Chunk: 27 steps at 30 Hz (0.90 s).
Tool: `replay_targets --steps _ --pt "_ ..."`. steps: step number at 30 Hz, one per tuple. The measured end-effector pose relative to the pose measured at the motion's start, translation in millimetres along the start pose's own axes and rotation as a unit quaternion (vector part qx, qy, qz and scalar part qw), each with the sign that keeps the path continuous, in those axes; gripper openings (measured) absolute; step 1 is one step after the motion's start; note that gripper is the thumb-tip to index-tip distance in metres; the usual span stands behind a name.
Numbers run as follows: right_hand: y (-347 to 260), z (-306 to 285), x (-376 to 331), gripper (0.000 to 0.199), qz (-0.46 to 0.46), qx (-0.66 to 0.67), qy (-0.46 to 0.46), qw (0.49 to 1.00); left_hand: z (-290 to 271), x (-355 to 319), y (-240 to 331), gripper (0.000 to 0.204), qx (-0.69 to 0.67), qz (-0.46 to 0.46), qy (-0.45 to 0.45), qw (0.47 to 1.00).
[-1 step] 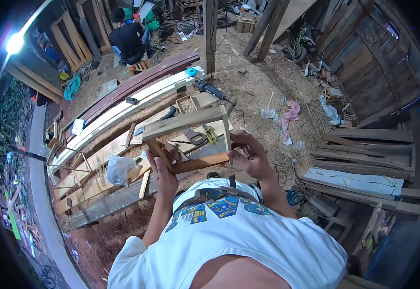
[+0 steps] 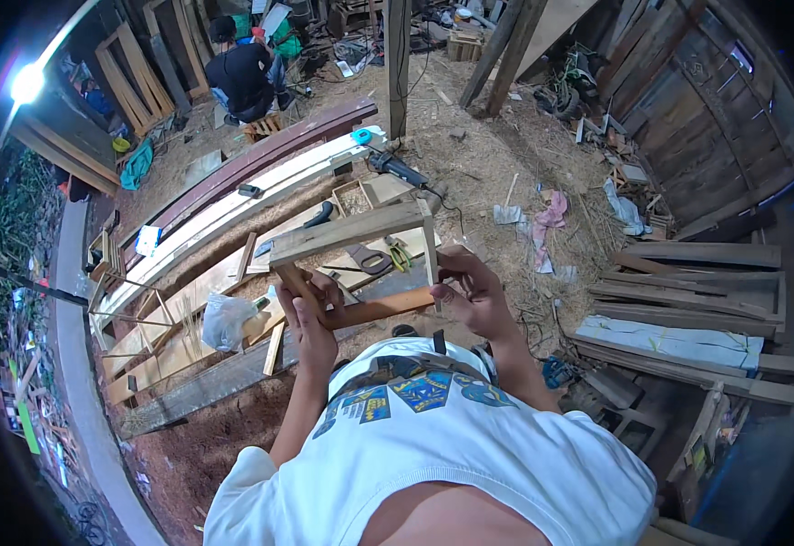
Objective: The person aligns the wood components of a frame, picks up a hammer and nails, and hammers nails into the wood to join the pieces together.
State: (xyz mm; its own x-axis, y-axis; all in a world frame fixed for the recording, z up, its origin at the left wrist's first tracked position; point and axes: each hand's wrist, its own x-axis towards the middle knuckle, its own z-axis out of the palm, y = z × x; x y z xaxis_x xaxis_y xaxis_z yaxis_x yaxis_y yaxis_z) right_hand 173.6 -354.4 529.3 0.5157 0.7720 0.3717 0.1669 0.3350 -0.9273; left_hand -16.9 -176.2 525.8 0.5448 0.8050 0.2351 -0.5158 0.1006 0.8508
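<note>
Between my two hands is a rectangular wooden frame, held up in front of my shirt above the work planks. My left hand wraps its fingers round the frame's left end piece, close to the corner with the reddish-brown near rail. At the opposite end, my right hand pinches the thin pale right end piece with thumb and fingers. Beyond the near rail, seen through the frame's opening, a handsaw and yellow-handled pliers lie on the planks.
A power tool with a cord rests by the long white boards. A plastic bag sits left of my left hand. Stacked lumber lies at right. Past a wooden post, a person sits at the far left.
</note>
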Motion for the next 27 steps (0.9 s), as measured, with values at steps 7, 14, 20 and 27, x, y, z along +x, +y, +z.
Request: replay_targets --steps 7,14,20,27 --pt "-5.9 13.3 6.7 0.046 -0.037 0.029 0.003 0.999 -9.4 5.7 8.6 0.058 0.063 0.041 -0.078 0.994" --pt "-18.6 31.3 9.8 0.051 -0.097 0.018 0.025 0.995 -31.8 9.3 0.3 0.077 0.133 0.094 -0.055 0.985" --pt "-20.4 31.6 9.5 0.051 -0.131 -0.039 0.020 0.990 -60.4 9.8 -17.5 0.076 0.173 0.086 -0.028 0.981" --pt "-54.1 33.5 24.6 0.042 -0.003 -0.089 0.000 0.996 -4.0 40.4 24.0 0.058 -0.015 -0.127 0.009 0.992"
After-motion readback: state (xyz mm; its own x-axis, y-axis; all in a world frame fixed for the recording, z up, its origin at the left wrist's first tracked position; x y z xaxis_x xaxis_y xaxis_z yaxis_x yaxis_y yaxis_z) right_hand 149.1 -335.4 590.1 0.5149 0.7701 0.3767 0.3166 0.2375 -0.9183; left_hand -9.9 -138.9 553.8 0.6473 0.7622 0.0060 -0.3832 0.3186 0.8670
